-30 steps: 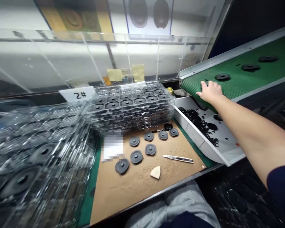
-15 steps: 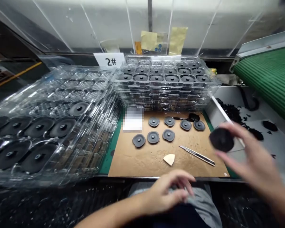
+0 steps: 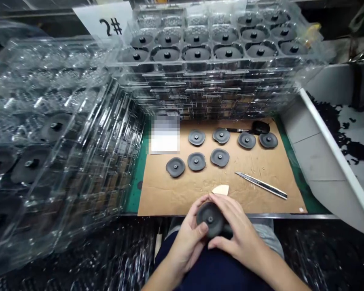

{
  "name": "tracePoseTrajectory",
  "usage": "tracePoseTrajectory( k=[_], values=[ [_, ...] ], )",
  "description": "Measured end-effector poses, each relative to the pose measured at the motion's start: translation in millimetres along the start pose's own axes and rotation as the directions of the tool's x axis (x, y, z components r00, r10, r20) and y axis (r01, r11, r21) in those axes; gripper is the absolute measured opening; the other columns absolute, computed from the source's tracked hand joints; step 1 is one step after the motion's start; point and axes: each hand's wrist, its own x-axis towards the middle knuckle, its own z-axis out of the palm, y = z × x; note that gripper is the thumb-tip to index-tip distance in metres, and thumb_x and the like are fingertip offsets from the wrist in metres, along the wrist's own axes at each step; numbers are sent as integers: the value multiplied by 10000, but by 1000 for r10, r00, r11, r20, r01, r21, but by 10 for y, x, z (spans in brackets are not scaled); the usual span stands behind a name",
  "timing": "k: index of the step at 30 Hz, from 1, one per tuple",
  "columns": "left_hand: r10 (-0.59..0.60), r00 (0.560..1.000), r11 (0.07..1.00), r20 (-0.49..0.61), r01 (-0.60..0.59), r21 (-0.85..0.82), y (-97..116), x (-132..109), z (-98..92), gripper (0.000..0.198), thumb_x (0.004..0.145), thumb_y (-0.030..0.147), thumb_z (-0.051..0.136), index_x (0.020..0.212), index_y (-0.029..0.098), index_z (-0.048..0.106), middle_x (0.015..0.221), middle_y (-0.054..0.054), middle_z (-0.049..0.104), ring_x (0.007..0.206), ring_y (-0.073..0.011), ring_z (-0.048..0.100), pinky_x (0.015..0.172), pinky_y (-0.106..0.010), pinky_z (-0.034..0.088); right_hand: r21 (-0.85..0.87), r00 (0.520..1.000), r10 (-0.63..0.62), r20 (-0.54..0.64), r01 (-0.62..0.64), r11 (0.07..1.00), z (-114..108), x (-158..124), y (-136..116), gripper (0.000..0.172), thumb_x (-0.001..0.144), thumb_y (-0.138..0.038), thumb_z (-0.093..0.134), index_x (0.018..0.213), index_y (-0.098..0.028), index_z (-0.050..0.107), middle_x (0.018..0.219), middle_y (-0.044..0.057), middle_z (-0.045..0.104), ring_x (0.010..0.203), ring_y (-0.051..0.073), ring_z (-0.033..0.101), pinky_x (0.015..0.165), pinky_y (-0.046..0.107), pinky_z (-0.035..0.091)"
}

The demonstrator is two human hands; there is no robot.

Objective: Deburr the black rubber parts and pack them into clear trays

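Note:
Close to my body, a dark grey rounded disc with a small central stud [image 3: 210, 219] is held between both hands. My left hand [image 3: 186, 236] grips its left side, thumb pressed on its face. Curved around the upper right edge is my right hand [image 3: 241, 230], its thumb below. A darker piece [image 3: 227, 230] shows by the right palm; I cannot tell whether it belongs to the disc. Just beyond my fingertips lies a cream wedge-shaped pad [image 3: 221, 189]. A slim cutter knife [image 3: 262, 185] rests to its right. Similar discs [image 3: 196, 161] lie in two rows on the brown board [image 3: 170, 198].
Stacked clear plastic trays [image 3: 197, 87] holding discs stand behind the board, and another tray stack [image 3: 87, 161] rises at left. A white-walled bin [image 3: 330, 149] with black scraps borders the right. A dark-headed tool [image 3: 261, 127] lies at the board's back right.
My right hand has brought the disc from the bin side to my front, where my left hand has taken hold too. The view has tilted down and closer.

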Motion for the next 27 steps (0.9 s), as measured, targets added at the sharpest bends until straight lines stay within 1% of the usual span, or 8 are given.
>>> tracePoseTrajectory(
  k=[3, 6, 9, 11, 15, 19, 23, 27],
  values=[
    [-16, 999, 990, -39, 10, -137, 69, 26, 6, 491, 777, 257, 687, 1233, 264, 506, 1140, -76, 644, 1160, -290, 558, 1012, -454, 397, -20, 994, 95, -61, -97, 995, -88, 104, 150, 709, 828, -537, 542, 1431, -297, 259, 1394, 96, 378, 1230, 281, 441, 1008, 450, 418],
    [-34, 998, 970, -61, 18, -242, 155, 53, 12, 484, 860, 350, 564, 1314, 278, 410, 1288, -99, 563, 1219, -348, 496, 1010, -521, 380, -113, 955, 245, -166, -265, 958, -77, 193, 356, 509, 896, -450, 456, 1365, -258, 402, 1370, 123, 369, 1136, 274, 512, 917, 439, 481],
    [-86, 996, 951, -31, 73, -301, 251, 79, 28, 522, 926, 453, 375, 1410, 298, 255, 1380, -130, 476, 1248, -362, 461, 1017, -490, 367, -228, 957, 240, -162, -273, 935, 45, 229, 493, 404, 900, -375, 465, 1277, -235, 511, 1396, 125, 345, 1078, 267, 538, 898, 452, 484],
    [-97, 995, 946, 10, 95, -311, 296, 87, 32, 504, 950, 441, 297, 1430, 322, 200, 1399, -124, 458, 1253, -347, 459, 1032, -464, 346, -232, 962, 196, -188, -237, 943, 146, 218, 523, 355, 904, -333, 468, 1236, -230, 542, 1400, 120, 349, 1039, 244, 547, 906, 451, 475],
    [-94, 990, 947, 103, 121, -297, 301, 67, 11, 470, 957, 341, 331, 1418, 349, 239, 1355, -92, 512, 1251, -340, 462, 1058, -462, 298, -132, 952, 156, -265, -196, 972, 267, 181, 499, 264, 917, -287, 457, 1122, -194, 595, 1178, 129, 516, 969, 215, 555, 861, 411, 482],
    [-85, 980, 943, 178, 136, -303, 272, 13, -6, 419, 917, 415, 413, 1335, 375, 408, 1305, -53, 559, 1254, -362, 452, 1059, -474, 285, -99, 971, 134, -199, -156, 983, 256, 171, 454, 207, 897, -282, 511, 1052, -202, 622, 904, 65, 631, 851, 202, 579, 804, 381, 476],
    [-83, 973, 938, 215, 149, -313, 312, -61, -7, 412, 914, 347, 383, 1320, 340, 460, 1301, -48, 564, 1269, -363, 433, 1058, -493, 288, -21, 960, 171, -223, -180, 983, 181, 73, 340, 215, 891, -298, 520, 1065, -201, 602, 966, 64, 657, 858, 193, 613, 736, 323, 501],
    [-33, 975, 946, 221, 102, -307, 328, -144, -14, 436, 910, 285, 369, 1337, 291, 459, 1304, -46, 560, 1276, -371, 419, 1056, -505, 306, 176, 899, 287, -330, -240, 955, 45, -121, 26, 228, 899, -282, 509, 1108, -222, 577, 1064, 55, 644, 931, 182, 624, 759, 285, 510]
  ],
)
